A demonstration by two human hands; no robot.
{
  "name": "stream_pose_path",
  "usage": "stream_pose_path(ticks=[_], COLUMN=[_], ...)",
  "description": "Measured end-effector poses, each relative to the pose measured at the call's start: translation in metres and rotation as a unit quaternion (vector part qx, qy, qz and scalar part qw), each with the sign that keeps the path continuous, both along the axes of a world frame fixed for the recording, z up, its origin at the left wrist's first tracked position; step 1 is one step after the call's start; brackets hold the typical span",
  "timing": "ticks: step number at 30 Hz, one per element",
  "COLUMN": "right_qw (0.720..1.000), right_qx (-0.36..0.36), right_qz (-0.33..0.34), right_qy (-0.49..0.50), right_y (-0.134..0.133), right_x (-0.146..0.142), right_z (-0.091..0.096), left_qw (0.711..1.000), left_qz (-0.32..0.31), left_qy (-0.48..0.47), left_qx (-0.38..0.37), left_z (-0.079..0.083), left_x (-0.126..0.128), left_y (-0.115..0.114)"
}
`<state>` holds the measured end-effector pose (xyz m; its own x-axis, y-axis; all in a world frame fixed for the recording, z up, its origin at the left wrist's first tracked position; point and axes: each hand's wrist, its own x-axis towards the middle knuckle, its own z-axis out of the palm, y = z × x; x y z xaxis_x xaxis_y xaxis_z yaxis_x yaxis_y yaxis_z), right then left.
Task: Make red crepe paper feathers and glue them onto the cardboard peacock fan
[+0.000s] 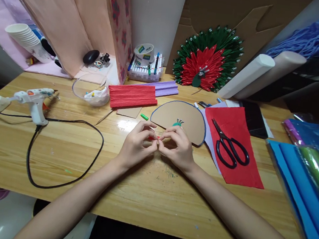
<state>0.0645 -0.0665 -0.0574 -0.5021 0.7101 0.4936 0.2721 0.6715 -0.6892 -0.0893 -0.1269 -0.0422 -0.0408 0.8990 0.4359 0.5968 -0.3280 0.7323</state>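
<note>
Place: a home craft corner; I sit at a wooden table (pixel 140 193).
Tools: glue gun (pixel 34 100) near its left edge, scissors (pixel 229 147) toward the right edge, markers (pixel 146 71) and tape rolls (pixel 144 52) at the back edge.
Materials: red sheet (pixel 242 170), red crepe paper (pixel 132 95), rolled coloured sheets (pixel 307 177) at the right edge.
Work: cardboard half-disc (pixel 182 116) mid-table, paper peacock (pixel 208 60) at the back edge.

red paper sheet (pixel 236 150) right of centre; black scissors (pixel 230 146) on it; white glue gun (pixel 34 100) at left; green-and-red paper fan (pixel 208 60) top centre; blue rolls (pixel 307 177) far right.
</note>
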Motion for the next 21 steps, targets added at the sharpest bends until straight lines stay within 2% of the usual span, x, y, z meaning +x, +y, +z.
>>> stream_pose_path(ticks=[16,21], right_qw=[1.000,1.000], right_qx=[0.017,-0.002], right_qz=[-0.007,-0.019], right_qy=[-0.003,0.010], right_y=[0.0015,0.0024], right_x=[0.0016,0.0033], right_z=[-0.0013,0.0003], left_qw=[1.000,1.000], left_qz=[0.007,0.020], left_qy=[0.009,-0.006], left_qx=[0.015,0.013], left_z=[-0.0007,0.0003], left_x=[-0.0031,-0.0041], left_y=[0.0013,0.0014])
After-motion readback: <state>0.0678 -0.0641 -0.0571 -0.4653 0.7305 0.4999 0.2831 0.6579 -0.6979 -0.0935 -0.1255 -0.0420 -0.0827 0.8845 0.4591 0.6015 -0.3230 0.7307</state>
